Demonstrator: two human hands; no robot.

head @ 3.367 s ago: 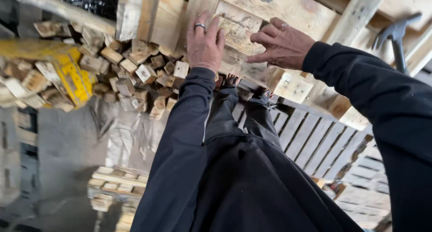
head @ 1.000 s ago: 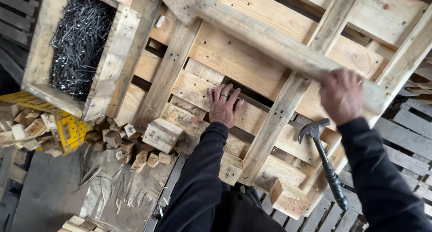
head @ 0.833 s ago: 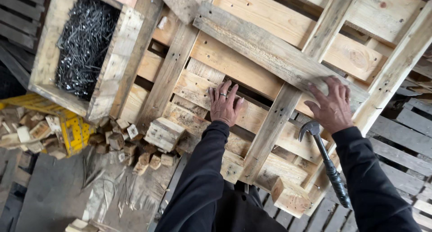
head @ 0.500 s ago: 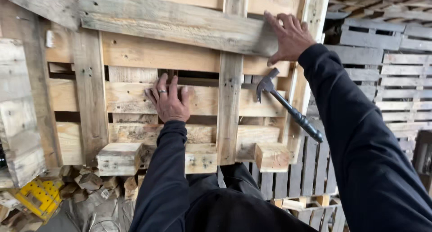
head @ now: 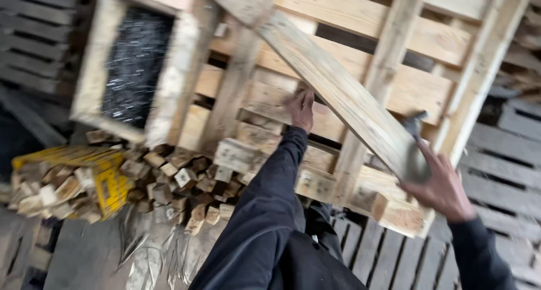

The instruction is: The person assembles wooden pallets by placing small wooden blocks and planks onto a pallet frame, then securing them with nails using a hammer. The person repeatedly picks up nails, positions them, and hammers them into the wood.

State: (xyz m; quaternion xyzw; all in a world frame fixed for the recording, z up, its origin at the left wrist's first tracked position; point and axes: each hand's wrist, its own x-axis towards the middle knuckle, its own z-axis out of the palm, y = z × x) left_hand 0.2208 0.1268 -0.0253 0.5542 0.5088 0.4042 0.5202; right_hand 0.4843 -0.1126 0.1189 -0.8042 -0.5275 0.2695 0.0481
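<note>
A long loose plank (head: 338, 93) lies slantwise over a big wooden pallet (head: 417, 31). My left hand (head: 301, 107) reaches up to the plank's lower edge near its middle, its fingertips tucked under the board. At the plank's lower right end, my right hand (head: 442, 183) grips the board. A hammer head (head: 415, 123) shows just above that hand, behind the plank; its handle is hidden. The view is blurred by motion.
A wooden box of dark nails (head: 135, 65) sits at the pallet's upper left. Below it lie a heap of small wood blocks (head: 174, 177) and a yellow crate (head: 107, 180) of more blocks. Stacked grey pallets (head: 507, 166) stand on the right.
The plank has swung from lying across the pallet's top to a steep slant. My right hand slid down to its lower end. My left hand left the pallet slats for the plank's edge.
</note>
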